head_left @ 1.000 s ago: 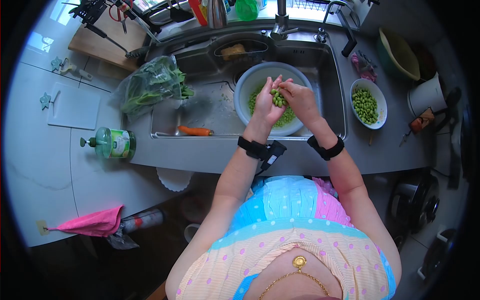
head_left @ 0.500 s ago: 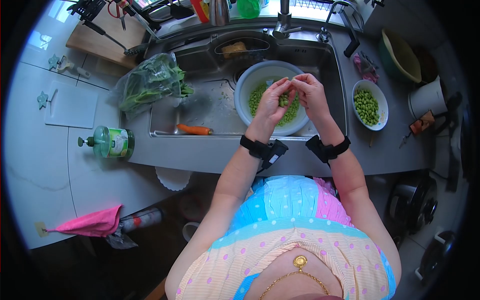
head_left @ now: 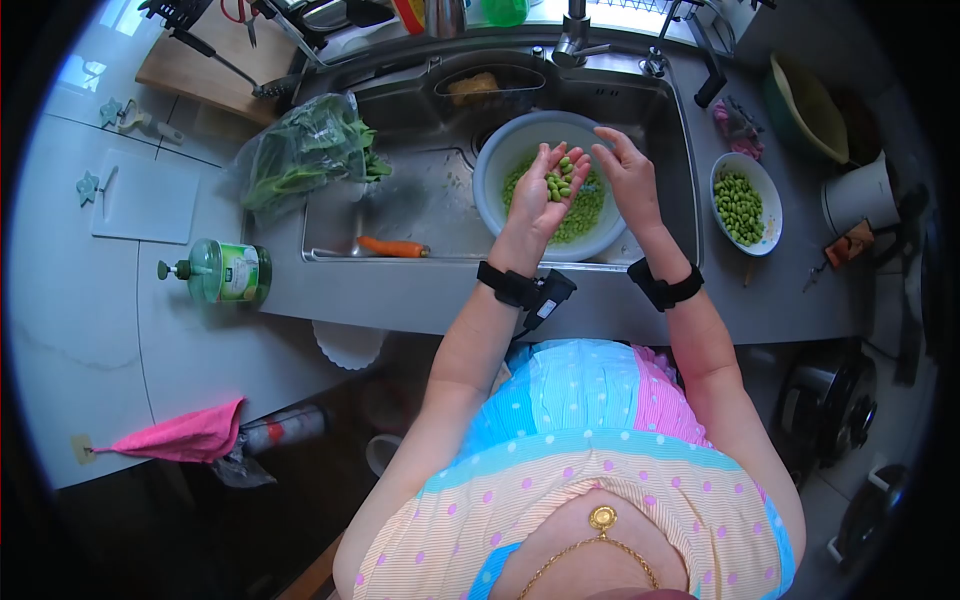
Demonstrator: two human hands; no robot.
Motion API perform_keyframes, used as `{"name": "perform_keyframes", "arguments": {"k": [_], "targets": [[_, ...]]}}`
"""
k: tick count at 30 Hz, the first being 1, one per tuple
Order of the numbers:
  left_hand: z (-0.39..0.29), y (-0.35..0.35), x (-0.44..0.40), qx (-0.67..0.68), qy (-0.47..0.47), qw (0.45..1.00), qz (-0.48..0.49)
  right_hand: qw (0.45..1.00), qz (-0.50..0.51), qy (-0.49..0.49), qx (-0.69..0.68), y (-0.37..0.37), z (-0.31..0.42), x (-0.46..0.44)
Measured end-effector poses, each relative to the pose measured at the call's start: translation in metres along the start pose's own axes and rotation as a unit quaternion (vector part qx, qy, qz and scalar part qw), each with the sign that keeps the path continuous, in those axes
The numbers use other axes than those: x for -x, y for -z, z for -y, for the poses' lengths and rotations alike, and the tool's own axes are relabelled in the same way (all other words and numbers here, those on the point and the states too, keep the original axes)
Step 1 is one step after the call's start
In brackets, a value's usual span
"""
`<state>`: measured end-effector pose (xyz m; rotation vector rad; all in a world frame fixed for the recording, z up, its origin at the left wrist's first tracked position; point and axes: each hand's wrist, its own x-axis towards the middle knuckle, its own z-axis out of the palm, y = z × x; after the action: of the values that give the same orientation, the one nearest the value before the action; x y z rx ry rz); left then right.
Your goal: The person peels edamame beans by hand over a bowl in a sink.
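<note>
2 bare hands reach over a gray stainless-steel sink [head_left: 420, 212], each with a black strap at the wrist. The person's left hand [head_left: 536, 208] is turned palm up and spread, fingers extended, cradling a small heap of green beans [head_left: 558, 184] without closing on them. Just beside it, the right hand [head_left: 632, 182] is loosely curled and released, its thumb and index fingertips parted.

Both are above a round, pale plastic basin [head_left: 486, 205] in the right part of the sink; more green pieces [head_left: 582, 216] lie inside it. On the counter to the right of the sink, a white bowl [head_left: 769, 232] holds a mound of green beans [head_left: 738, 208].

At the sink's left front edge lies 1 orange carrot [head_left: 393, 247]. A clear bag of leafy greens [head_left: 305, 165] rests across the left rim. Farther left on the counter are 1 green pump bottle [head_left: 222, 272] and 1 white board [head_left: 148, 208]. Behind the basin is a metal faucet [head_left: 574, 42].
</note>
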<state>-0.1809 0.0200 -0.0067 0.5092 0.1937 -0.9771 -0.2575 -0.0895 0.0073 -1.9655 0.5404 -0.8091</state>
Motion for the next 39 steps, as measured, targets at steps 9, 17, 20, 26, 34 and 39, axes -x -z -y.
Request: {"name": "perform_keyframes", "arguments": {"k": [9, 17, 20, 26, 34, 39], "targets": [[0.006, 0.016, -0.008, -0.019, 0.005, 1.0, 0.004, 0.967, 0.171, 0.064, 0.18, -0.006, 0.016, 0.003], [0.0, 0.01, -0.005, -0.013, 0.003, 1.0, -0.024, 0.944, 0.133, -0.203, -0.221, 0.001, 0.017, -0.003], [-0.003, 0.011, -0.006, -0.019, 0.007, 1.0, -0.023, 0.783, 0.179, -0.314, -0.507, 0.013, 0.008, -0.009], [-0.002, -0.003, -0.003, -0.022, 0.023, 0.999, 0.015, 0.714, 0.193, -0.354, -0.572, 0.013, 0.001, -0.007], [0.0, -0.003, -0.01, -0.089, -0.01, 0.996, 0.03, 0.871, 0.134, -0.279, -0.381, 0.002, 0.017, 0.002], [0.0, -0.005, -0.007, -0.124, -0.036, 0.991, 0.035, 0.821, 0.137, -0.305, -0.463, 0.001, 0.008, 0.004]]}}
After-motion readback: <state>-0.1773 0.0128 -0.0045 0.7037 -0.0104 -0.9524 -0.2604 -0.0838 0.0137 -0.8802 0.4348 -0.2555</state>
